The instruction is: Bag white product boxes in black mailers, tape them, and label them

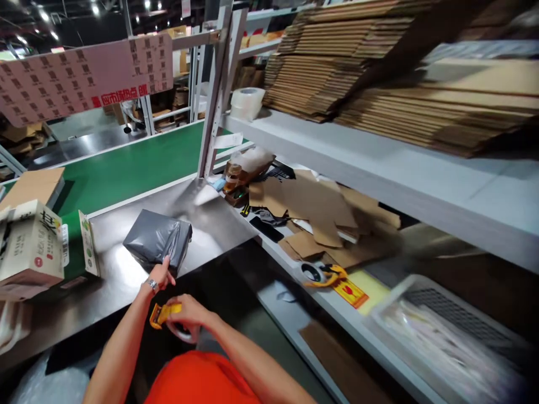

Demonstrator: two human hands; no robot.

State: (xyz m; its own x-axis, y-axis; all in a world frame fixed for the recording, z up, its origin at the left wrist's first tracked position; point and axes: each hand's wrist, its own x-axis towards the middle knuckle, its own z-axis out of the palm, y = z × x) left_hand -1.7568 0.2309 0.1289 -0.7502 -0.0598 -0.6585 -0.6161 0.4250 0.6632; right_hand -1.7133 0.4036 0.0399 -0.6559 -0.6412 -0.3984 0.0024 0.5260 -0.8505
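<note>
A package wrapped in dark grey plastic (158,235) lies on the steel table, its wrapping creased and shiny. At its near edge is my left hand (160,276), a watch on the wrist. The index finger stretches out against the plastic and the fingers are apart, not wrapped round the package. My right hand (189,311) is closed round a yellow tape dispenser (162,314), held low in front of my body, off the table. Its tape roll shows partly below the hand.
Printed boxes (31,247) stand at the left on the steel table (109,280). Behind runs a green conveyor belt (138,163). To the right, a shelf (379,151) holds stacked flat cartons (328,67). Below lie cardboard scraps (303,202), another tape dispenser (322,275) and a white basket (438,331).
</note>
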